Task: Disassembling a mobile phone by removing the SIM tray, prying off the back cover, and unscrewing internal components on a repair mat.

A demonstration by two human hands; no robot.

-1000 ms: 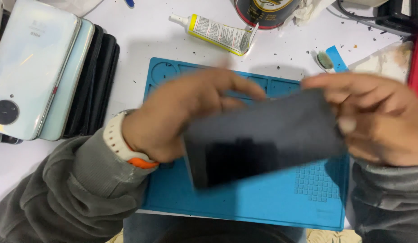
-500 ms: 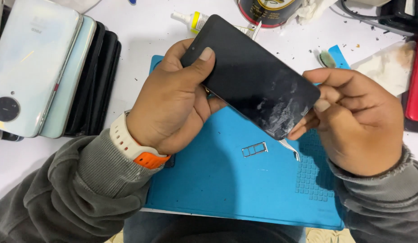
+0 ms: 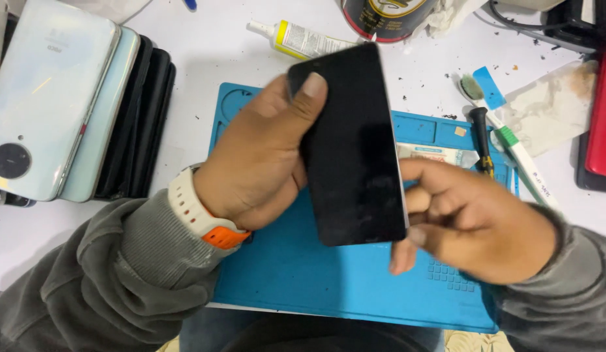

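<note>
A black smartphone [image 3: 355, 143] is held upright over the blue work mat [image 3: 303, 274], screen towards me, with smudges near its lower end. My left hand [image 3: 257, 163] grips its left edge, thumb on the top corner of the glass. My right hand [image 3: 472, 221] holds the lower right edge with curled fingers, partly behind the phone. A white and orange watch sits on my left wrist.
A stack of phones [image 3: 68, 104] lies at the far left. Behind the mat are a glue tube [image 3: 303, 39] and a dark can [image 3: 388, 16]. A screwdriver [image 3: 482, 140], a toothbrush [image 3: 505, 137], a stained cloth [image 3: 551, 107] and a red device [image 3: 603, 117] lie at the right.
The phone has turned from lying slanted across both hands to standing nearly upright. My left thumb now rests on its top corner, and my right hand has dropped to its lower edge.
</note>
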